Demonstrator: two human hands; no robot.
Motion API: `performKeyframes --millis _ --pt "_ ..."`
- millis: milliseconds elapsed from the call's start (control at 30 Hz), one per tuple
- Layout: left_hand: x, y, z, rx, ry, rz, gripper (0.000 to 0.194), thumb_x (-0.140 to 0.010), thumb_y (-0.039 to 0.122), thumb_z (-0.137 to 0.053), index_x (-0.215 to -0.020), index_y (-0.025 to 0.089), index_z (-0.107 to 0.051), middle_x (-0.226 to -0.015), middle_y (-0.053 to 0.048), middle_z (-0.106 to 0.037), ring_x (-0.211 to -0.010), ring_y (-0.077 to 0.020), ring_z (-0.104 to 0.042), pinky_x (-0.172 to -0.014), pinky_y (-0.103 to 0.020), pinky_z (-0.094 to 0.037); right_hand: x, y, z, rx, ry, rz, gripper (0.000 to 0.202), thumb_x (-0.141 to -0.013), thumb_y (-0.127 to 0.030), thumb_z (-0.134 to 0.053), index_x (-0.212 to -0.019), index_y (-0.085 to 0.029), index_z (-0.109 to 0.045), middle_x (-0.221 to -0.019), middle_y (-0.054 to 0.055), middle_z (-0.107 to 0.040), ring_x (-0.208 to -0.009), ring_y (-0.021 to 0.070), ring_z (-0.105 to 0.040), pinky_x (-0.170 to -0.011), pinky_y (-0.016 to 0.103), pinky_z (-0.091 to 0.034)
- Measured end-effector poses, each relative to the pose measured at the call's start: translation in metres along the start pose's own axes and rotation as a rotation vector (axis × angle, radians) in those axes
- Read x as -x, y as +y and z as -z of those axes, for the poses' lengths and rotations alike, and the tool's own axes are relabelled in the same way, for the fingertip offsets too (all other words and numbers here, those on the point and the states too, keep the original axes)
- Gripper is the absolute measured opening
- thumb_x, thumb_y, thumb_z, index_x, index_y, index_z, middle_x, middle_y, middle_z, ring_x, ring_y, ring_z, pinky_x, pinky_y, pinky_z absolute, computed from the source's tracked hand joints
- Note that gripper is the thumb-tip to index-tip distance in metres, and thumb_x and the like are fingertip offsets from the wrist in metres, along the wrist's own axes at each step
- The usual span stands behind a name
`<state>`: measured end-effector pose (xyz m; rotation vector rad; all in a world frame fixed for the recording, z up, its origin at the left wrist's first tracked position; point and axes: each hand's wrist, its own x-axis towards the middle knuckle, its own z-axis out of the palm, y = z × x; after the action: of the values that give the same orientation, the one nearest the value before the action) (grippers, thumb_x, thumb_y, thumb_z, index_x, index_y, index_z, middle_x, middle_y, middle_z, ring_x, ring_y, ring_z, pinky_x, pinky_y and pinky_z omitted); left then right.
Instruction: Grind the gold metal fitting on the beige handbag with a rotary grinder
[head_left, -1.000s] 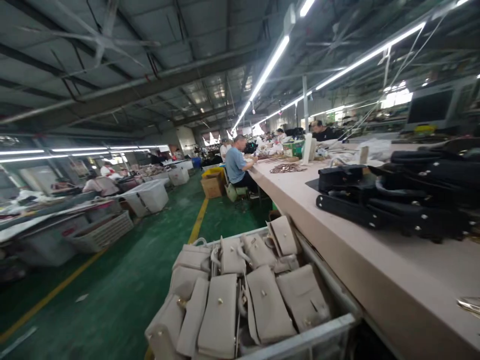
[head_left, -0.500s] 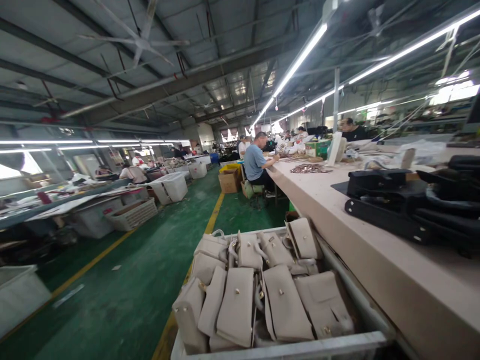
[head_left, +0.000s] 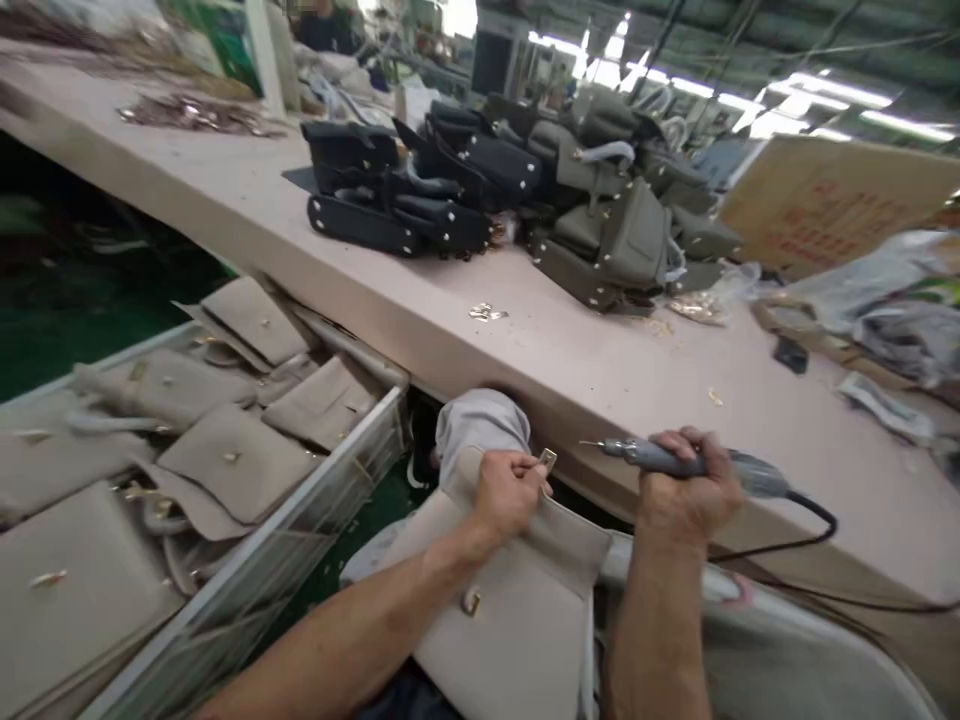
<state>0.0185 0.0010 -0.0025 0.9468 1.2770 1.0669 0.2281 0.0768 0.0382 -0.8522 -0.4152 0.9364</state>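
A beige handbag [head_left: 517, 610] lies on my lap below the table edge, flap up, with a gold stud on its front. My left hand [head_left: 510, 492] pinches a small metal fitting [head_left: 547, 459] at the bag's top edge. My right hand [head_left: 686, 490] is closed around a grey electric screwdriver [head_left: 637, 455] with a black cord; its tip points left toward the fitting, a short gap away.
The long pinkish table [head_left: 600, 370] carries a pile of black bags [head_left: 405, 185] and olive bags [head_left: 622, 220], loose metal parts [head_left: 487, 313], a cardboard box [head_left: 832, 205] and plastic wrap. At my left stands a bin [head_left: 300, 520] full of beige bags.
The view has swung from the factory aisle down and right to the table edge and my lap. Both hands, the beige bag and the screwdriver have come into view.
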Motion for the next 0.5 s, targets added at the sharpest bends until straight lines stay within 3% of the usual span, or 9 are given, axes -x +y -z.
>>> performKeyframes --millis 67,167,500 --pt "0.0 -0.003 -0.014 0.038 -0.02 -0.02 0.025 -0.092 0.022 -0.064 -0.075 0.006 -0.074 -0.064 -0.008 -0.071 -0.043 -0.0067 -0.046 -0.045 -0.021 -0.03 0.012 -0.022 0.009 -0.098 -0.038 0.051 0.022 -0.089 -0.02 -0.072 -0.08 -0.019 -0.052 -0.08 -0.002 -0.053 -0.056 0.0061 -0.049 -0.055 0.021 -0.056" --pt "0.0 -0.001 -0.007 0.068 -0.001 -0.01 0.025 -0.09 0.022 -0.063 -0.075 0.005 -0.074 -0.064 -0.01 -0.072 -0.038 -0.0053 -0.039 -0.042 -0.022 -0.023 0.027 -0.016 -0.001 -0.205 -0.109 0.026 0.021 -0.082 -0.009 -0.069 -0.078 -0.018 -0.05 -0.081 -0.002 -0.05 -0.057 0.0036 -0.048 -0.059 0.018 -0.056" --pt "-0.009 -0.011 -0.009 0.13 0.012 0.035 0.017 -0.087 0.021 -0.066 -0.077 0.009 -0.073 -0.066 -0.008 -0.074 -0.037 -0.0049 -0.041 -0.041 -0.019 -0.025 0.036 0.0 -0.005 -0.177 -0.15 0.013 0.032 -0.065 -0.014 -0.08 -0.077 -0.016 -0.05 -0.08 -0.002 -0.054 -0.057 0.0037 -0.045 -0.058 0.019 -0.052"
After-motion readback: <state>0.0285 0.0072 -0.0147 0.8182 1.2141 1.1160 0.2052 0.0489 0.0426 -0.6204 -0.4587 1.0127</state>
